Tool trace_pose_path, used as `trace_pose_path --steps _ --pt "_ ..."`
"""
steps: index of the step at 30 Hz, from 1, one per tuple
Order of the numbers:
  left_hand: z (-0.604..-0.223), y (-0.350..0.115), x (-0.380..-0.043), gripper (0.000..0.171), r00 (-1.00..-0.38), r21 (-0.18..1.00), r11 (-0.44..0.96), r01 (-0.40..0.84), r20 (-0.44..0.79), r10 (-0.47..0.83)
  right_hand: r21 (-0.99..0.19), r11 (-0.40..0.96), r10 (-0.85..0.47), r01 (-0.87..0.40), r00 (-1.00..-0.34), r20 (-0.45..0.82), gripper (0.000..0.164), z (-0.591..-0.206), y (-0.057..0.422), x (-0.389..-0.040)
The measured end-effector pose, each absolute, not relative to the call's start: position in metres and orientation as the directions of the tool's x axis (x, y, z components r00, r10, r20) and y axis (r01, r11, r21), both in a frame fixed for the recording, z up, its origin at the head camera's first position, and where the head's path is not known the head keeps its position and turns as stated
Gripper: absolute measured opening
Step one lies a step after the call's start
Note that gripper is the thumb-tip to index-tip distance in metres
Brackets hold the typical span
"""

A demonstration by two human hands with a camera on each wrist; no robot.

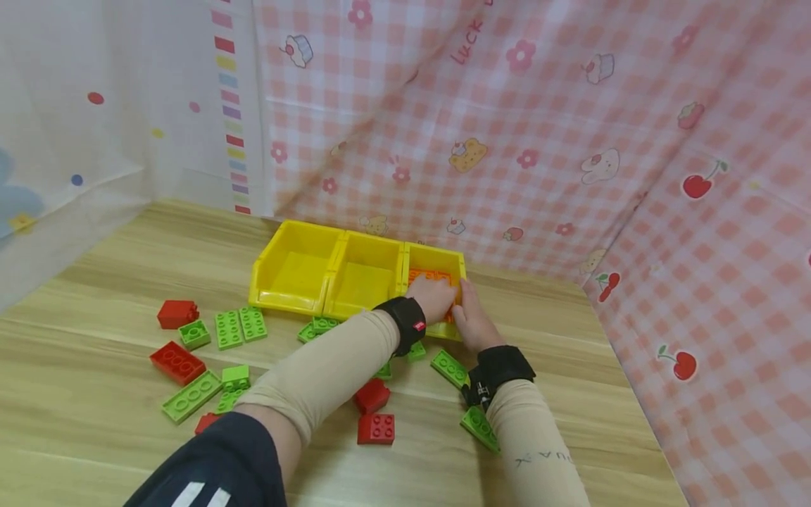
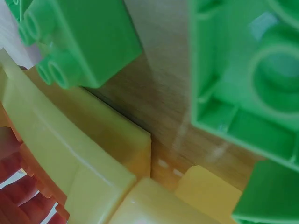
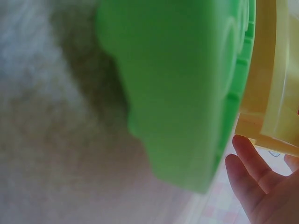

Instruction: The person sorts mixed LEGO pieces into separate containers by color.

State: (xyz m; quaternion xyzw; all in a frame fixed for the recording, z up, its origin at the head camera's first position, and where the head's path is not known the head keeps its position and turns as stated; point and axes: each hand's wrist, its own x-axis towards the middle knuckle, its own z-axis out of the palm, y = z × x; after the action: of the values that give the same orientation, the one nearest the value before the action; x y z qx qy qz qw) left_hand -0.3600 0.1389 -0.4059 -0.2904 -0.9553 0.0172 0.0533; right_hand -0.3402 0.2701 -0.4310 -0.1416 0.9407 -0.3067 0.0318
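A yellow three-compartment bin point(image 1: 370, 271) stands near the back of the table. My left hand point(image 1: 433, 299) reaches into its right compartment, among orange bricks point(image 1: 423, 273). In the left wrist view, the fingers of the left hand point(image 2: 21, 200) lie against a studded orange brick point(image 2: 43, 179) behind the yellow rim; whether they grip it is hidden. At the bin's right outer wall is my right hand point(image 1: 474, 320), its fingers extended upward along the wall. The right wrist view shows the right hand point(image 3: 271, 186) with fingers spread beside the yellow bin point(image 3: 261, 93), holding nothing.
Loose green bricks point(image 1: 192, 396) and red bricks point(image 1: 178, 361) lie at the left front. More red bricks point(image 1: 376, 429) sit below the left forearm. Green bricks point(image 1: 451, 367) lie near the right wrist. Checked cloth point(image 1: 393, 141) hangs behind the table.
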Motion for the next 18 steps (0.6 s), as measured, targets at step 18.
trace_pose_path --steps 18 --pt "-0.363 -0.043 -0.362 0.025 -0.806 -0.189 0.864 0.467 0.309 0.504 -0.582 0.789 -0.254 -0.196 -0.967 -0.019 0.062 -0.431 0.267 -0.34"
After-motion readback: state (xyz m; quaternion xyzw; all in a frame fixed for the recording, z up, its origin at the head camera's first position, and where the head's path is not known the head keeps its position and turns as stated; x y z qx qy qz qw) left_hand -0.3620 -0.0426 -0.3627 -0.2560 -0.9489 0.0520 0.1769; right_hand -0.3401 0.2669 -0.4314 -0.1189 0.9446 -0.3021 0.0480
